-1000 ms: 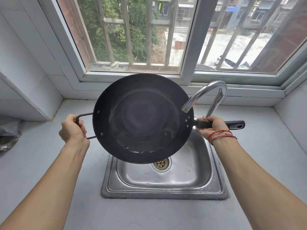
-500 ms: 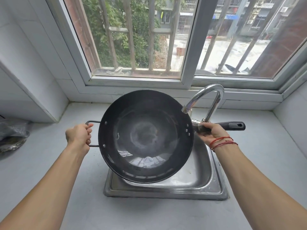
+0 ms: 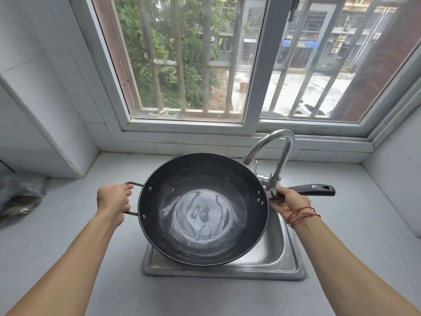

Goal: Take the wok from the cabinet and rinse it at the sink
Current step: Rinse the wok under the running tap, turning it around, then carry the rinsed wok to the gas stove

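Observation:
A dark round wok hangs roughly level over the steel sink, with a pool of water lying in its bottom. My left hand grips the small loop handle on the wok's left side. My right hand holds the base of the long black handle, which points right. The chrome faucet arches over the wok's far right rim; no water stream shows. The wok hides most of the sink basin and the drain.
Grey countertop surrounds the sink. A crumpled grey bag lies at the far left by a white cabinet side. A barred window with a white sill runs behind the faucet. White wall closes the right side.
The wok has swung from steeply tilted toward me down to nearly level, and lower over the sink. The water now pools in its middle. Both hands kept their grips.

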